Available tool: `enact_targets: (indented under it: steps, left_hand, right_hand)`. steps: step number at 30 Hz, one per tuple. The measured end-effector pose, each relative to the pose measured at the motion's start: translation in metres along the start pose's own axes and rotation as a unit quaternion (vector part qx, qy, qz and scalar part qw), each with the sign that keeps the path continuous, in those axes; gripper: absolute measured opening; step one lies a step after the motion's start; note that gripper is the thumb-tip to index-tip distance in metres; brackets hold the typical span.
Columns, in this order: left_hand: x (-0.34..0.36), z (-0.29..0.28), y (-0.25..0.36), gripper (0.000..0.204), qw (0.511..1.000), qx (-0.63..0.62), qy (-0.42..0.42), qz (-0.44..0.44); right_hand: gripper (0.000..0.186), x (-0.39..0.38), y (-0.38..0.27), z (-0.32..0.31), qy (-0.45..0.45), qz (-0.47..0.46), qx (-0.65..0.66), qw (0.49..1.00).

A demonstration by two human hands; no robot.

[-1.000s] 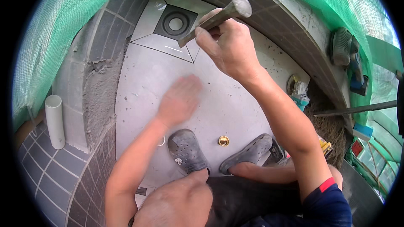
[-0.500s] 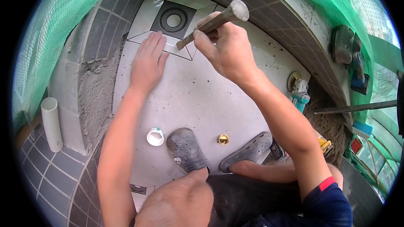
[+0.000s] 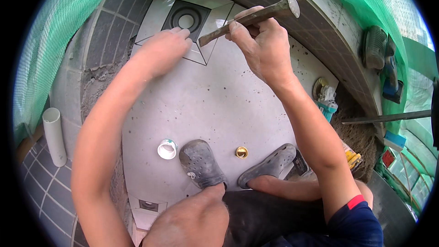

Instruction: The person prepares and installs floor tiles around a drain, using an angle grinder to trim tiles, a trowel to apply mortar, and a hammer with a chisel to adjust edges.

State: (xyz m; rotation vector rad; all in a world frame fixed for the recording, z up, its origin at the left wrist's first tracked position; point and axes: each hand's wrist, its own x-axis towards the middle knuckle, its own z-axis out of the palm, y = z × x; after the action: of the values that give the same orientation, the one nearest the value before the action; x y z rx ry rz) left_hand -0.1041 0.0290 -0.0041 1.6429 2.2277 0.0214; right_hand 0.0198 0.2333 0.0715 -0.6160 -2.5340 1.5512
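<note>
My right hand is closed around a cold chisel, a worn steel bar with a flared round head at upper right. Its flat tip points down-left, close to the corner of a square dark floor drain with a pale round centre. Mitred light tile pieces frame the drain. Across the tile piece at the drain's near edge lies my left hand, slightly blurred. Its fingers reach to the right over the drain edge, and I see nothing held in them. Beneath is a large pale speckled floor tile.
By my grey clogs sit a white plastic ring and a brass-coloured ring. A teal angle grinder lies at right. A white pipe stands at left. Dark tiled walls and green netting surround the floor.
My left hand has turned and slid up and right over the drain's near edge, with its elbow swinging outward. My right hand has carried the chisel slightly right, its bar now less steep.
</note>
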Motion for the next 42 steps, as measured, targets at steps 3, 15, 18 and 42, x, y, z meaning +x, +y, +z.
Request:
enact_targets:
  steps: [3, 15, 18, 42]
  left_hand:
    - [0.001, -0.001, 0.003, 0.013, 1.0, -0.001, 0.013, -0.005]
    - [-0.003, 0.004, -0.003, 0.018, 0.996, -0.067, 0.051, 0.001]
    - [-0.004, 0.004, -0.004, 0.019, 0.996, -0.073, 0.051, 0.002]
    - [-0.008, 0.0, -0.005, 0.028, 0.997, -0.064, -0.002, -0.035]
  right_hand:
    - [0.024, -0.002, -0.001, -0.003, 0.006, 0.002, -0.004, 1.0]
    - [0.024, -0.008, 0.009, 0.002, -0.011, -0.001, 0.036, 0.999]
    - [0.024, -0.01, 0.008, 0.005, -0.021, 0.006, 0.042, 0.999]
    - [0.02, -0.011, -0.006, 0.015, -0.049, 0.019, 0.027, 0.998]
